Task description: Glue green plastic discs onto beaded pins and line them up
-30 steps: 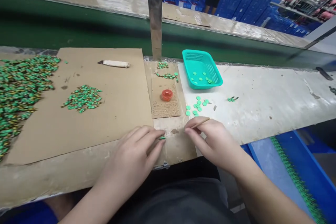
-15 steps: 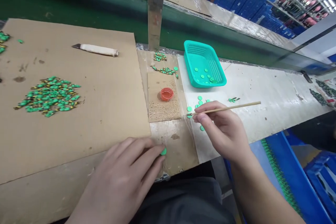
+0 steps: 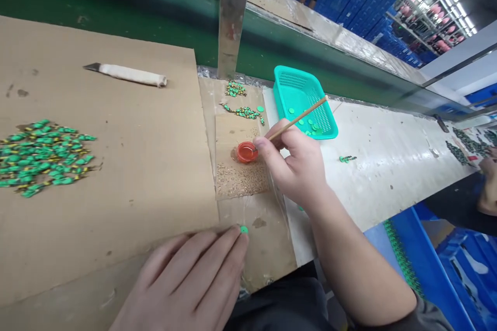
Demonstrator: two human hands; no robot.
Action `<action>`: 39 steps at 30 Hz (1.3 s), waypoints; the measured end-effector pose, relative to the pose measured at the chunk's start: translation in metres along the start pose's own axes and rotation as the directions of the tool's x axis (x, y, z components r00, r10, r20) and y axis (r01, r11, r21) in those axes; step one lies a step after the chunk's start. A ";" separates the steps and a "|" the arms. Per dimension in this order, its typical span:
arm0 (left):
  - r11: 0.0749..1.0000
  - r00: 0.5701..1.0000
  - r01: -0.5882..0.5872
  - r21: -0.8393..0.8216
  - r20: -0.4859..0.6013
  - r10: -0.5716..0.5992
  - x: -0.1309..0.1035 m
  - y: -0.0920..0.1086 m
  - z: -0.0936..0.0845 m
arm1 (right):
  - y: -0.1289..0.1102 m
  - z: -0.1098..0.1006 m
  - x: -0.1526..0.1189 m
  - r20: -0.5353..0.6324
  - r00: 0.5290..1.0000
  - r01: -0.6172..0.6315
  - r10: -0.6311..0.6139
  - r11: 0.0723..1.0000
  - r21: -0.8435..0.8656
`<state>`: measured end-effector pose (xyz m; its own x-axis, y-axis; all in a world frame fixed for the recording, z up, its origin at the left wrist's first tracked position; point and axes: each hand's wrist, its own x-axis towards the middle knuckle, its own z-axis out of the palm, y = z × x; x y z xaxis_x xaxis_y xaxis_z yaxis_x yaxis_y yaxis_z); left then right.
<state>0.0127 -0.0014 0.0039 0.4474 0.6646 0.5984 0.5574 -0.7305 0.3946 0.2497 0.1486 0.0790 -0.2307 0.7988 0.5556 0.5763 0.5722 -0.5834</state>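
Note:
My right hand (image 3: pixel 297 163) is closed around a thin wooden stick (image 3: pixel 305 115), whose lower tip reaches into a small red cup (image 3: pixel 246 152) of liquid. The cup sits on a piece of cardboard (image 3: pixel 227 126) speckled with brown drops. Near the front edge of the bench, my left hand (image 3: pixel 194 274) is closed, its fingertips gripping a small green disc (image 3: pixel 244 229). Only the disc's outer part shows past the fingers. Behind the cup lie small green and yellow pieces (image 3: pixel 246 112), with a single loose green disc (image 3: pixel 260 108) beside them.
A turquoise basket (image 3: pixel 330 132) holding several green discs stands behind my right hand. On the large cardboard sheet (image 3: pixel 155 165) lie a pile of green-yellow pieces (image 3: pixel 42 155) and a wrapped-handle knife (image 3: pixel 128 74). A metal post (image 3: pixel 233 20) rises behind. Another person's arm (image 3: pixel 488 191) shows far right.
My right hand has moved left with the stick, from the loose discs to the red cup, and the stick is now tilted more steeply. My left hand still grips its disc.

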 end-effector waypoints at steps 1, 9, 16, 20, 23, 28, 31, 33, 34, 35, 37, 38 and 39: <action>1.000 1.000 0.002 -0.001 -0.011 -0.002 0.000 0.000 0.001 | 0.001 0.002 -0.001 0.008 1.000 0.010 -0.010 1.000 -0.007; 1.000 1.000 0.001 -0.003 -0.020 -0.001 0.001 0.000 0.004 | 0.002 0.006 0.000 0.021 0.996 0.086 -0.085 0.995 -0.050; 1.000 0.999 -0.006 -0.016 -0.038 0.005 0.002 0.000 0.005 | 0.002 0.007 -0.003 0.026 0.998 0.059 -0.057 0.996 -0.067; 1.000 0.999 0.008 -0.014 -0.037 -0.009 0.007 0.001 0.006 | 0.002 0.007 -0.002 0.009 0.998 0.068 -0.067 0.995 -0.069; 1.000 1.000 0.011 -0.021 -0.020 -0.012 0.009 0.001 0.004 | -0.002 0.004 -0.001 -0.030 0.996 0.077 -0.079 0.995 -0.067; 1.000 0.999 0.004 -0.015 0.050 -0.003 0.004 0.004 -0.003 | -0.026 -0.008 -0.030 -0.103 0.994 0.023 -0.018 0.998 0.055; 1.000 0.994 0.013 -0.001 0.112 -0.013 -0.002 0.004 -0.007 | -0.043 -0.013 -0.068 -0.038 0.996 -0.080 0.086 0.989 0.127; 1.000 0.990 0.027 0.004 0.137 -0.028 -0.006 0.004 -0.007 | -0.051 -0.013 -0.093 0.004 0.993 -0.116 0.117 0.981 0.153; 0.999 0.989 0.033 0.005 0.143 -0.033 -0.008 0.004 -0.007 | -0.054 -0.012 -0.102 0.016 0.993 -0.122 0.121 0.979 0.162; 0.999 0.988 0.040 0.003 0.147 -0.040 -0.010 0.004 -0.007 | -0.056 -0.010 -0.110 0.024 0.993 -0.121 0.119 0.978 0.167; 0.999 0.990 0.047 -0.008 0.136 -0.046 -0.013 0.004 -0.006 | -0.057 -0.006 -0.118 0.031 0.994 -0.109 0.105 0.980 0.168; 0.999 0.991 0.050 -0.014 0.125 -0.048 -0.014 0.003 -0.005 | -0.058 -0.004 -0.119 0.035 0.995 -0.096 0.092 0.981 0.170; 0.998 0.991 0.054 -0.016 0.126 -0.051 -0.015 0.003 -0.005 | -0.058 -0.003 -0.120 0.041 0.996 -0.082 0.076 0.982 0.172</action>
<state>0.0041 -0.0148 0.0000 0.5026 0.7158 0.4848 0.5695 -0.6960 0.4373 0.2461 0.0196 0.0477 -0.2181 0.8469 0.4850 0.4501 0.5282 -0.7200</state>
